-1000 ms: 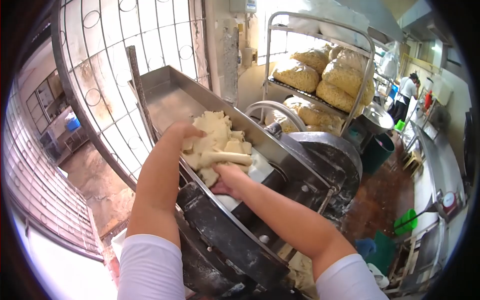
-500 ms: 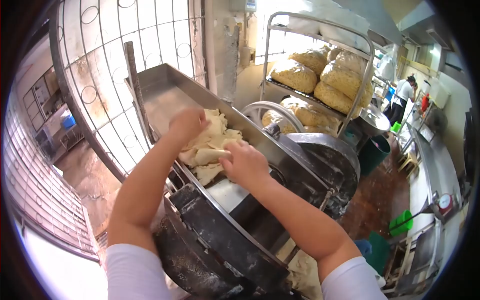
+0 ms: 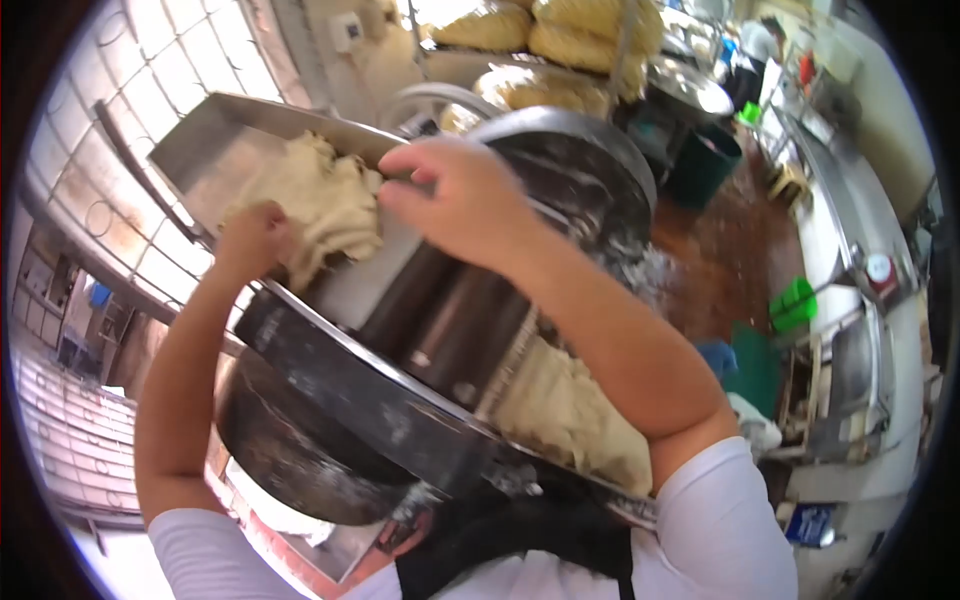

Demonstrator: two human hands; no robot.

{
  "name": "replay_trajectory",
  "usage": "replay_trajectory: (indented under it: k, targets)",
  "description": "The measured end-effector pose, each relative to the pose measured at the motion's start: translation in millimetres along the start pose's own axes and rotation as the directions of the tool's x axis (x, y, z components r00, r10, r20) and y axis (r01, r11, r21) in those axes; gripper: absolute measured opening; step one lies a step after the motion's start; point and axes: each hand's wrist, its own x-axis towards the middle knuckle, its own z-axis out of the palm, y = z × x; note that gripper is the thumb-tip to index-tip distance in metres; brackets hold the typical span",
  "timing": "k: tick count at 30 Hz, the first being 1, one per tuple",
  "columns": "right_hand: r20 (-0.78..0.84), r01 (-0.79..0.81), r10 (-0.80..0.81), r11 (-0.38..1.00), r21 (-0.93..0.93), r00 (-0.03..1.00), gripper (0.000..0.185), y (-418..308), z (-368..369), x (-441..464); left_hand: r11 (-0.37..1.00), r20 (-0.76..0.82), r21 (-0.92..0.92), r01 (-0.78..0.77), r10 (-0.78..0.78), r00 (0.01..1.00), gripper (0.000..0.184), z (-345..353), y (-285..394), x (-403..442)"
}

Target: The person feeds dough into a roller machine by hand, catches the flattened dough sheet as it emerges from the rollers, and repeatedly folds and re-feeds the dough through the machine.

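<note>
A lumpy mass of pale dough (image 3: pixel 325 195) lies in the metal trough (image 3: pixel 205 165) of a roller machine. At the dough's left edge is my left hand (image 3: pixel 258 238), its fingers curled against the dough and blurred. My right hand (image 3: pixel 455 195) is raised over the trough's far edge, just right of the dough, with thumb and fingers apart and nothing between them. Dark rollers (image 3: pixel 440 325) cross the machine right of the dough. A second mass of dough (image 3: pixel 570 410) lies on the near side of the rollers, under my right forearm.
Beyond the machine, a rack holds bags of yellowish food (image 3: pixel 570 35). A dark round guard (image 3: pixel 590 150) rises at the machine's far side. At the right are a dark green bin (image 3: pixel 705 165), a green bucket (image 3: pixel 793 305) and a long counter (image 3: pixel 850 215). Another person (image 3: pixel 755 60) stands far back.
The view has tilted down and swung right. My right hand has come off the dough and opened. The dough looks more bunched together, and the second mass of dough shows more fully.
</note>
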Motion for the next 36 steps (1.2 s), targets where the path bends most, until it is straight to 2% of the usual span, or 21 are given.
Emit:
replay_trajectory:
  k: [2, 4, 6, 8, 10, 12, 15, 19, 22, 24, 25, 30, 36]
  targets:
    - [-0.113, -0.095, 0.141, 0.935, 0.342, 0.984, 0.028, -0.7, -52.5, -50.8, 0.989, -0.075, -0.097, 0.112, -0.12, 0.99, 0.028, -11.5, 18.2, -13.5]
    - [-0.138, -0.189, 0.308, 0.82, 0.541, 0.941, 0.023, 5.9, -86.0, -112.9, 0.989, -0.169, -0.135, 0.061, -0.083, 0.982, 0.041, -1.7, 16.4, -19.4]
    - [0.008, -0.349, 0.465, 0.653, 0.672, 0.885, 0.024, 17.5, -96.5, -181.8, 0.989, -0.218, -0.141, 0.054, -0.084, 0.972, 0.054, 4.3, 14.9, -20.5]
    - [0.202, -0.644, 0.629, 0.63, 0.434, 0.751, 0.026, 67.2, -71.9, -261.0, 0.988, -0.228, -0.122, 0.094, -0.12, 0.966, 0.068, 6.1, 19.5, -18.8]
    - [0.36, -0.703, 0.626, 0.698, 0.137, 0.692, 0.031, 92.3, -50.3, -311.3, 0.978, -0.241, -0.139, 0.157, -0.187, 0.952, 0.074, 5.4, 42.6, -22.0]
    - [0.471, -0.711, 0.623, 0.703, 0.012, 0.624, 0.036, 123.2, -17.2, -347.9, 0.97, -0.302, -0.134, 0.205, -0.237, 0.924, 0.075, 9.8, 63.6, -24.6]
    - [0.518, -0.433, 0.47, 0.879, -0.199, 0.715, 0.046, 155.6, 37.9, -364.6, 0.947, -0.343, -0.217, 0.235, -0.299, 0.89, 0.076, 11.9, 56.4, -25.0]
    - [0.715, -0.163, 0.373, 0.924, -0.346, 0.592, 0.058, 186.1, 96.2, -338.9, 0.955, -0.28, -0.068, 0.288, -0.296, 0.913, 0.073, 7.9, 70.5, -27.6]
    - [0.675, 0.092, 0.215, 0.917, -0.388, 0.706, 0.058, 225.7, 151.0, -335.1, 0.97, -0.216, 0.041, 0.239, -0.225, 0.95, 0.071, 12.3, 42.5, -28.0]
    - [0.693, 0.183, 0.164, 0.899, -0.398, 0.702, 0.057, 246.7, 178.1, -312.8, 0.986, -0.185, 0.139, 0.09, -0.063, 0.981, 0.072, 11.9, 42.7, -33.3]
    - [0.707, 0.216, 0.148, 0.891, -0.398, 0.692, 0.057, 253.7, 190.0, -300.2, 0.927, -0.231, 0.037, 0.374, -0.357, 0.905, 0.073, 9.0, 70.3, -27.8]
    - [0.746, 0.29, 0.141, 0.862, -0.416, 0.65, 0.054, 287.5, 236.7, -261.0, 0.924, -0.215, 0.004, 0.383, -0.373, 0.902, 0.075, 6.5, 79.7, -25.6]
    - [0.733, 0.222, 0.249, 0.848, -0.48, 0.633, 0.051, 320.6, 248.7, -241.9, 0.904, -0.169, -0.03, 0.426, -0.425, 0.889, 0.078, 7.4, 81.4, -25.5]
